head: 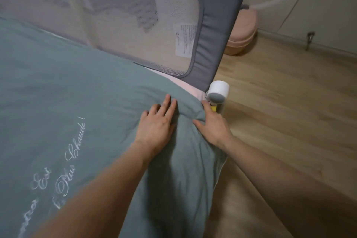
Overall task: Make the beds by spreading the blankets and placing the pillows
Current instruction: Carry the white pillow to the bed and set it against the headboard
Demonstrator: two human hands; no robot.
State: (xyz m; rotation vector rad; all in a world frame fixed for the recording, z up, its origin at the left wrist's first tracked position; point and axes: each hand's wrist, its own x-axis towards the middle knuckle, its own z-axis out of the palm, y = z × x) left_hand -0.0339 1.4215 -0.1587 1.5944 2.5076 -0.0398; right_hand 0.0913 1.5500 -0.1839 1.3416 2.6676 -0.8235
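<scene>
A grey-green blanket (67,87) with white script embroidery covers the bed and hangs over its right edge. My left hand (156,123) lies flat on the blanket near the bed's corner, fingers straight. My right hand (212,123) presses against the bunched blanket corner from the right side, thumb on top, fingers pointing up along the edge. A strip of pink sheet (185,87) shows beyond the blanket corner. No pillow is in view.
A grey mesh bed guard rail (216,25) stands along the bed's far side. Its white and grey hinge cap (218,91) sits right by my right hand. A pink tub (243,33) stands on the wooden floor (289,92) by the wall.
</scene>
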